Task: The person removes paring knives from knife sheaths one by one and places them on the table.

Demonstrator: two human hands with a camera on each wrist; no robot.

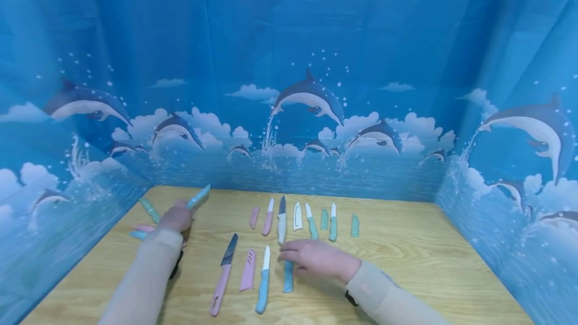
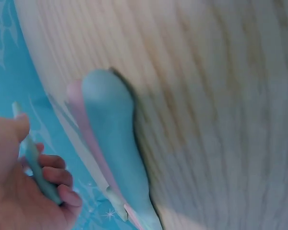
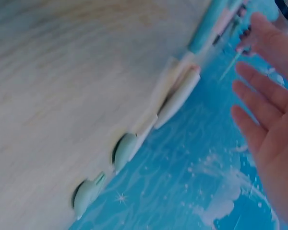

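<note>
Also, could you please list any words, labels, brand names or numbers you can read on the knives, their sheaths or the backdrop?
None can be read. The knives and sheaths on the wooden table show no legible print in the head view. The blue backdrop carries only pictures of dolphins and clouds. Both wrist views are too blurred to show any marking.

Both arms are wearing long, close-fitting beige sleeves reaching to the wrists; a dark strap is showing under each wrist; the left hand (image 1: 177,218) and right hand (image 1: 318,258) are showing bare, ungloved.
</note>
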